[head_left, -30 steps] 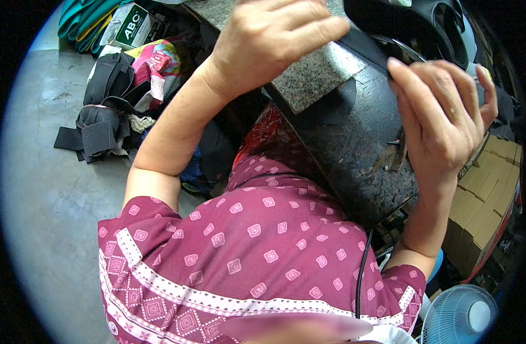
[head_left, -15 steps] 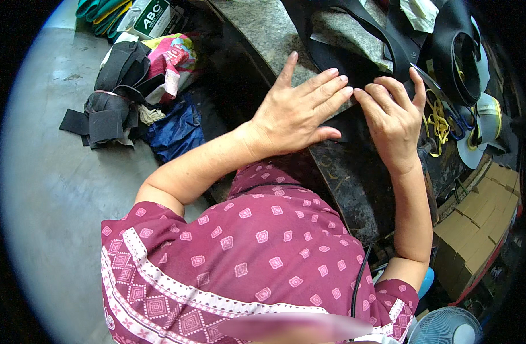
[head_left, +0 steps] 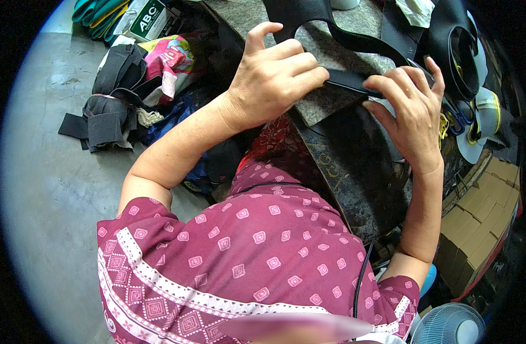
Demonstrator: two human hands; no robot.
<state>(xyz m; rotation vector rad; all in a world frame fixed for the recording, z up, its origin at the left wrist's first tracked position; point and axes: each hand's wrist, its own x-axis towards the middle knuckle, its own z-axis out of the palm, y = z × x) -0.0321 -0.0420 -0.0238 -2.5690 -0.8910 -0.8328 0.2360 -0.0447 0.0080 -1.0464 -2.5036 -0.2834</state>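
Note:
A narrow black band (head_left: 346,81) stretches between my two hands over the grey speckled stone slab (head_left: 320,109). My left hand (head_left: 277,83) is closed on its left end, with the index finger raised. At the other end, the fingers of my right hand (head_left: 411,112) are bent onto the band, with the thumb just below and the little finger lifted. A wider black strip (head_left: 363,41) curves across the slab beyond my hands. Behind my right fingers a thin metal tip (head_left: 412,62) shows; the rest of it is hidden.
To the right are a coiled black strip (head_left: 458,63), blue-handled scissors (head_left: 461,117), yellow cord (head_left: 443,125) and a cardboard stack (head_left: 475,215). A fan (head_left: 455,327) stands at lower right. Tied black fabric bundles (head_left: 108,114) and a green-white box (head_left: 153,20) are at left.
My left hand has gone from flat, spread fingers to closed on the band and moved left and away. My right hand has shifted right, and the band is now stretched between them.

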